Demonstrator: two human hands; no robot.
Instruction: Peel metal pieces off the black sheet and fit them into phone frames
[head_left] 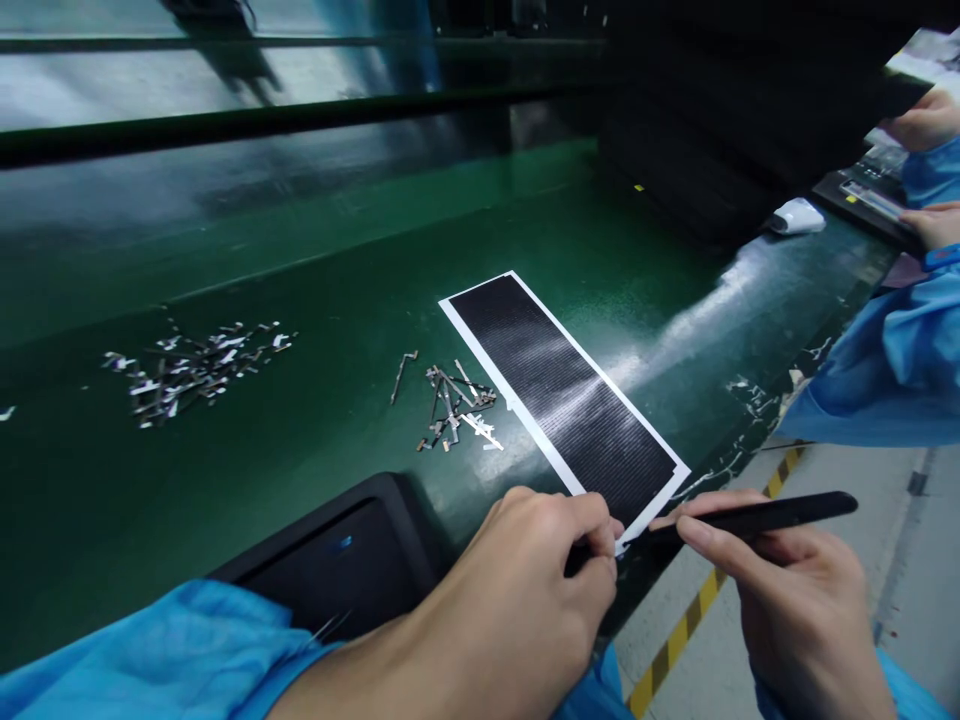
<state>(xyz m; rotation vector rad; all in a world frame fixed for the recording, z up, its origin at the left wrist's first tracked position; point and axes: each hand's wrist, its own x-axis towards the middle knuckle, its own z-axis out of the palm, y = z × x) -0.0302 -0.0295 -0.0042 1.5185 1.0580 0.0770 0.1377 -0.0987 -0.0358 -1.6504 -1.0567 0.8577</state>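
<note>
My right hand (802, 590) is closed around black tweezers (780, 512), whose tips point left to the near corner of a white-edged sheet (555, 380) with a dark, finely lined surface. Close to those tips, my left hand (540, 570) is pinched at the sheet's near end; its fingers hide whatever is between them. Left of the sheet lies a small pile of thin flex-cable-like strips (454, 405), with one strip (403, 378) apart from it. A larger heap of similar strips (195, 370) is farther left.
A black tray (390, 500) sits beside my left forearm on the green table (315, 300). Bulky black material (720, 130) covers the back right. Another person's blue sleeve (900, 350) and hands (934, 120) are at right. The table edge runs along the lower right.
</note>
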